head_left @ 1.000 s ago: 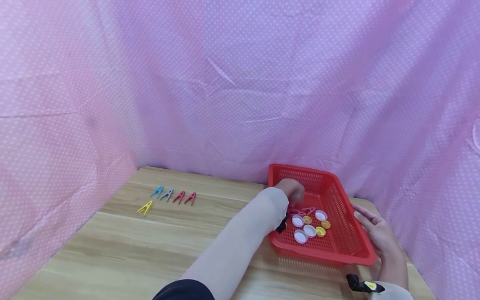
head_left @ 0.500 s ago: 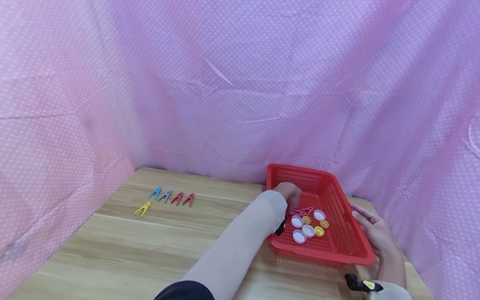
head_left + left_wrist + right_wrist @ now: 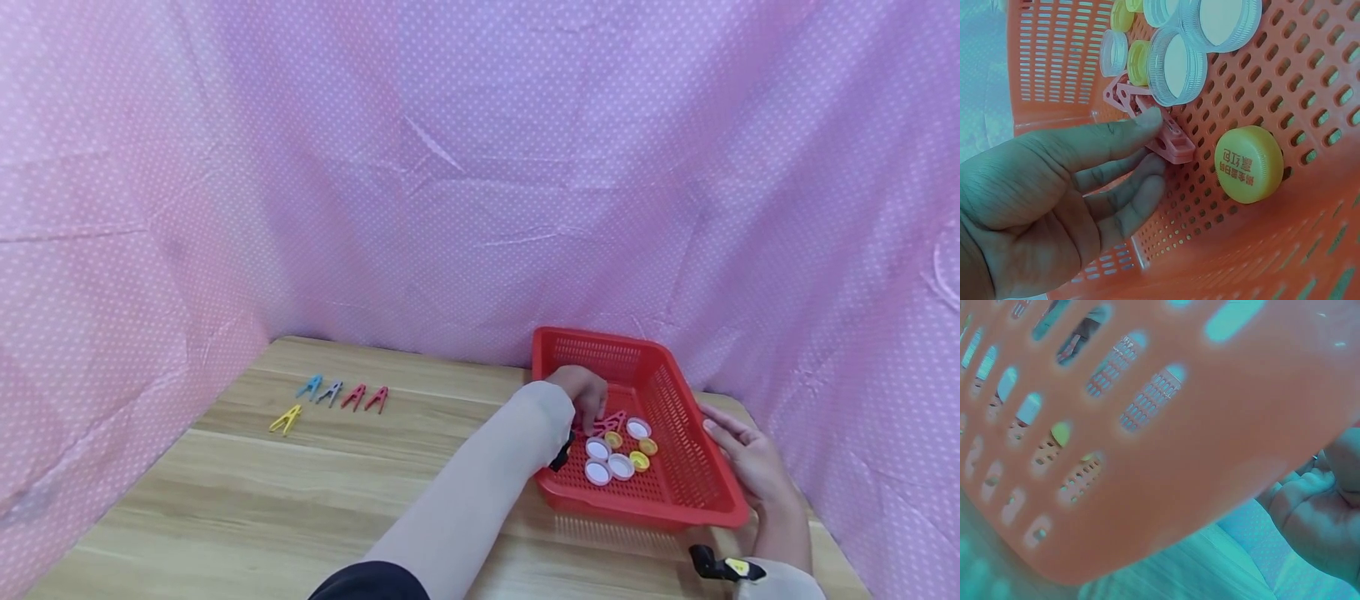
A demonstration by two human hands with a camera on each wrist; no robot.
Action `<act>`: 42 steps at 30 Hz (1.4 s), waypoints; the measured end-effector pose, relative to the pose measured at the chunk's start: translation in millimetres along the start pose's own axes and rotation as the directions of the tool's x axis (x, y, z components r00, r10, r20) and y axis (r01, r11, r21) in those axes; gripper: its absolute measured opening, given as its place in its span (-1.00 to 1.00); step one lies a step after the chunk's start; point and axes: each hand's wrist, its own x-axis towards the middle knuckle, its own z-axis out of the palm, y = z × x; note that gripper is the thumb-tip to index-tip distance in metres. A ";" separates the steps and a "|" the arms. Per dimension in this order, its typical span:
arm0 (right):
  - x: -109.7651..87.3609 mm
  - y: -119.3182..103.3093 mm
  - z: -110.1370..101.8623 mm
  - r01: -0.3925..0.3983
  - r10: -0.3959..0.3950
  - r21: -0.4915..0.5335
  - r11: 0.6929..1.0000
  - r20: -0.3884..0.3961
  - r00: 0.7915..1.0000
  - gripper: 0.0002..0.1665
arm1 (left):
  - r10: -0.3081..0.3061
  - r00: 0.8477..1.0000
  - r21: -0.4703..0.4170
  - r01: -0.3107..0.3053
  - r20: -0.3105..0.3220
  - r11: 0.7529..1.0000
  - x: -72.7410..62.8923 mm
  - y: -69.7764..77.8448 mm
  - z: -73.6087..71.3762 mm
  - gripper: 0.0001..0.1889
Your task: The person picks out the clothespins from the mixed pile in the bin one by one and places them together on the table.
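Observation:
My left hand (image 3: 585, 393) reaches down into a red plastic basket (image 3: 622, 508). In the left wrist view its thumb and fingers pinch a pink clothespin (image 3: 1172, 142), with another clothespin (image 3: 1124, 94) lying just behind. Around them on the perforated floor sit clear caps with white insides (image 3: 597, 472) and small yellow caps (image 3: 639, 461). A yellow bottle cap with red print (image 3: 1249, 164) lies apart from these, hidden by the arm in the head view. My right hand (image 3: 759, 468) grips the basket's right rim, thumb on top.
On the left of the wooden table (image 3: 247, 492) lie a blue clothespin (image 3: 310, 386), a grey one (image 3: 330, 392), two red ones (image 3: 354, 397) and a yellow one (image 3: 286, 419). A pink dotted cloth (image 3: 465, 208) hangs behind and at both sides.
My left hand has shifted slightly within the basket, its fingers now lower by the clothespins. Several clear caps have slid a little towards the front. My right hand keeps its grip.

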 end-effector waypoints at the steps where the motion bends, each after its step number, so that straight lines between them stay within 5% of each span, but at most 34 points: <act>1: 0.2 0.0 0.1 -0.005 0.005 -0.008 1.000 -0.005 1.000 -0.60 | -0.001 1.000 0.034 0.001 0.000 0.999 -0.1 0.2 -0.1 -0.71; 4: 0.9 0.5 0.4 -0.010 0.010 -0.021 1.000 -0.016 1.000 -0.59 | -0.036 0.999 0.099 0.037 -0.016 0.994 -2.1 1.6 -0.8 -0.73; 11: 0.1 0.3 -0.1 0.022 -0.022 -0.017 1.000 -0.002 1.000 -0.62 | -0.200 0.972 -0.003 0.201 -0.121 0.979 -16.3 7.6 -4.3 -0.65; 18: 0.7 -3.6 -1.5 -0.038 0.037 -0.045 0.998 -0.024 0.999 -0.59 | -0.087 0.982 -0.004 0.088 -0.168 0.996 -22.2 0.0 -7.6 -0.66; 23: 1.5 -4.4 -1.9 -0.060 0.058 -0.059 0.996 -0.028 0.998 -0.56 | -0.017 0.995 -0.150 0.001 -0.100 0.989 -18.1 -10.5 -7.7 -0.66; 30: 0.9 -2.6 -0.8 -0.031 0.030 -0.031 0.999 -0.012 0.999 -0.51 | -0.034 0.996 -0.290 0.008 -0.085 0.957 -17.2 -16.4 -1.2 -0.58; 42: 0.8 1.6 -1.6 0.007 -0.007 0.002 1.000 0.010 1.000 -0.57 | -0.006 0.994 -0.045 0.002 -0.105 0.999 -8.0 -17.1 -3.2 -0.75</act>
